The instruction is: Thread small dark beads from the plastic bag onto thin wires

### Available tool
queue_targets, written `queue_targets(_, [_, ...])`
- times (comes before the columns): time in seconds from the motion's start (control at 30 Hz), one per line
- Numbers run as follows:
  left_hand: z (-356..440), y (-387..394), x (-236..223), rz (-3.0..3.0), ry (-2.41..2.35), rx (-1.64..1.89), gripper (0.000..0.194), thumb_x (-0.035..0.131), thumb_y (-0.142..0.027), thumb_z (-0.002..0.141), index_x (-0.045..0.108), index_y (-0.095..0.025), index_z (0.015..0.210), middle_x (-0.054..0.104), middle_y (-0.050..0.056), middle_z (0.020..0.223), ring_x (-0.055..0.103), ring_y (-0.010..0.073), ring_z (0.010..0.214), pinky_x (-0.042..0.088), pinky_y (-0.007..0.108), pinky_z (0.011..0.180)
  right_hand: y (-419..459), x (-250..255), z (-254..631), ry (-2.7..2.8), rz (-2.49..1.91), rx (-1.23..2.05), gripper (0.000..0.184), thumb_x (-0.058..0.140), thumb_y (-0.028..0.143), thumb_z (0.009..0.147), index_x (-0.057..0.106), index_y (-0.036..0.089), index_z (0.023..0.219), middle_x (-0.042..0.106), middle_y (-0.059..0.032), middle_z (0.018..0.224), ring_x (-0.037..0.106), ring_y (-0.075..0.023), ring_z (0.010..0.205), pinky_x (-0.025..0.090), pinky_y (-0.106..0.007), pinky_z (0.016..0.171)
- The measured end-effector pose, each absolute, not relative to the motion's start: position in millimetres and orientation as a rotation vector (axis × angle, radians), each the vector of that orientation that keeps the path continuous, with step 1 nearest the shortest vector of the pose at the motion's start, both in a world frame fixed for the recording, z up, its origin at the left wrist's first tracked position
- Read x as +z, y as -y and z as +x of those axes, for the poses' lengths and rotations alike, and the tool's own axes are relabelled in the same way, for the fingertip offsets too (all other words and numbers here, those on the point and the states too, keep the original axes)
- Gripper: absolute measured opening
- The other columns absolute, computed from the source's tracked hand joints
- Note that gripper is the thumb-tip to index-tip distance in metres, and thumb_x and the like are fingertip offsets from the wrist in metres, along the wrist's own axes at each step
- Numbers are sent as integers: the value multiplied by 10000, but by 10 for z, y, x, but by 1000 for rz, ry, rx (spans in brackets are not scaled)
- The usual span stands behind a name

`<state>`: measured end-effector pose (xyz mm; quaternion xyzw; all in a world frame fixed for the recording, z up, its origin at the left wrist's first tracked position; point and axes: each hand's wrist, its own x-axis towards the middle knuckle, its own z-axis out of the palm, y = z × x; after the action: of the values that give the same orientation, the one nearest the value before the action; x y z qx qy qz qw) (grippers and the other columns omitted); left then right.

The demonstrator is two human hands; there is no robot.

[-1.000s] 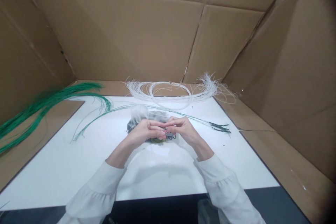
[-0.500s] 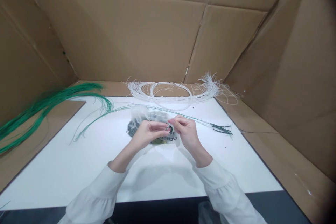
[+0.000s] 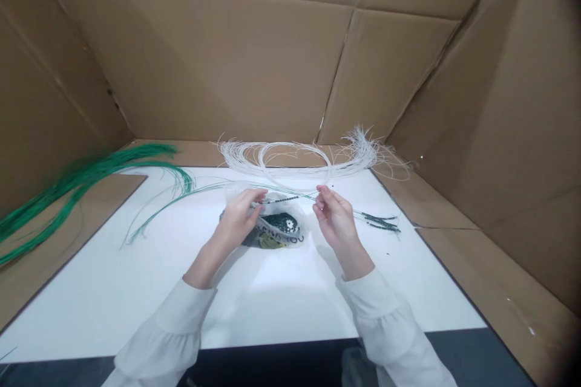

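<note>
My left hand [image 3: 238, 217] and my right hand [image 3: 334, 217] are held apart over a clear plastic bag of dark green beads [image 3: 275, 227] on the white table [image 3: 136, 278]. Between them stretches a thin wire strung with dark beads [image 3: 284, 199]. The fingers of each hand pinch one end of it, the left end near the bag's top, the right end above the table. Both arms wear white sleeves.
A coil of white wires [image 3: 295, 160] lies at the table's far edge. Green wires [image 3: 82, 184] fan out at the left. Finished beaded strands [image 3: 379, 221] lie right of my right hand. Cardboard walls [image 3: 281, 60] enclose the table on three sides.
My hands were pressed together over the bag; now they have drawn apart and moved slightly away from me, stretching the beaded wire between them.
</note>
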<state>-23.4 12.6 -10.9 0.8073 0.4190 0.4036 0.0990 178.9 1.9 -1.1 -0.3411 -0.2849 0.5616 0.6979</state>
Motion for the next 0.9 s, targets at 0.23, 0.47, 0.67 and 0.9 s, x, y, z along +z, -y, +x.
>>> queue_targets(0.23, [-264,-176,-161,2373,-1096,1232,402,403,-88,791,469,-201,1171,508,86,1211,515,182,1108,471,364,909,-30,-3,1809,539,-678,1358,204,774,287,562,666,150,667,442,55,532,377,-30,492,328,-140,410])
queue_targets(0.47, [-242,-321,-243,2596,-1185,813,351,364,-123,828,532,-129,1136,609,107,1140,541,212,1101,241,465,1078,-17,30,1819,499,-636,1428,229,791,279,540,657,135,658,448,62,508,391,-20,480,352,-120,416])
queue_targets(0.67, [-295,-348,-268,2321,-1285,1161,213,478,-262,824,664,-196,903,702,46,921,636,212,915,470,359,881,-73,14,1902,460,-607,1419,211,772,270,575,652,148,699,436,75,509,400,-15,473,349,-113,407])
queue_targets(0.9, [-386,-299,-60,2069,-1255,1481,205,543,-330,794,654,-158,805,667,46,811,609,153,735,482,248,666,-166,-55,1991,466,-642,1379,218,763,294,575,646,178,716,423,78,529,372,-22,461,320,-134,396])
